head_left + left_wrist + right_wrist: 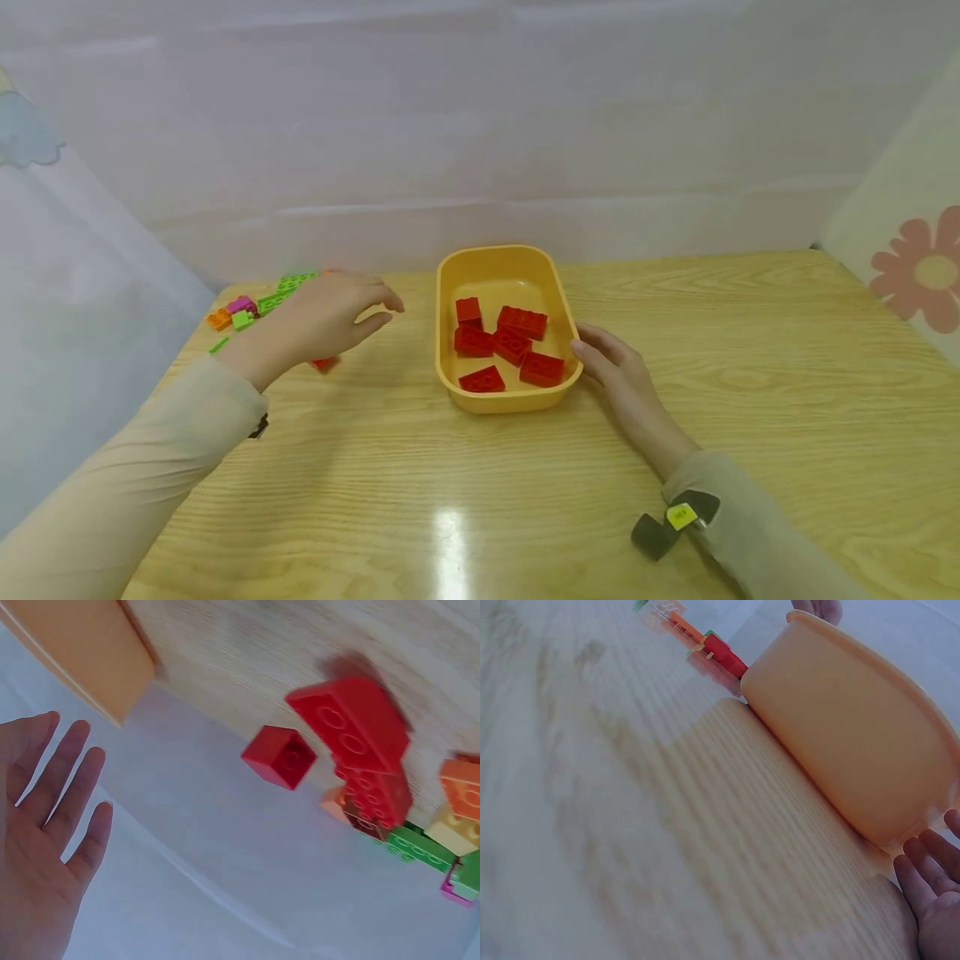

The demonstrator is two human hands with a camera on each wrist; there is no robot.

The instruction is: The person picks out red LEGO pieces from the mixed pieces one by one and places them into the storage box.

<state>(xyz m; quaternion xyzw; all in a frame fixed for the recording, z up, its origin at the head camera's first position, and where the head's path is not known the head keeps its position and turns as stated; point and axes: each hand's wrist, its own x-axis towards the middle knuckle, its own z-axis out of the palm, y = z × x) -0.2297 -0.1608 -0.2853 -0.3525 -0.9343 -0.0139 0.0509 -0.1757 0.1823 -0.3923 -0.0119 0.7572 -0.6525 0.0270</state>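
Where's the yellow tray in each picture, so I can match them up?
Head: the yellow tray is near the middle, slightly right, with red blocks inside.
Left wrist: upper left corner, partly cut off.
Right wrist: upper right, seen from outside, reaching the right edge.
Shared landmark: the loose blocks, left of the tray in the head view, at the right in the left wrist view, and at the top, left of the tray, in the right wrist view.

Green bricks (295,282): partly behind left hand (333,310), head view
Yellow tag (682,517): lettering too small to read
Yellow tray (94,649): cut off top-left, left wrist view
Right hand (937,900): cut off, right wrist view
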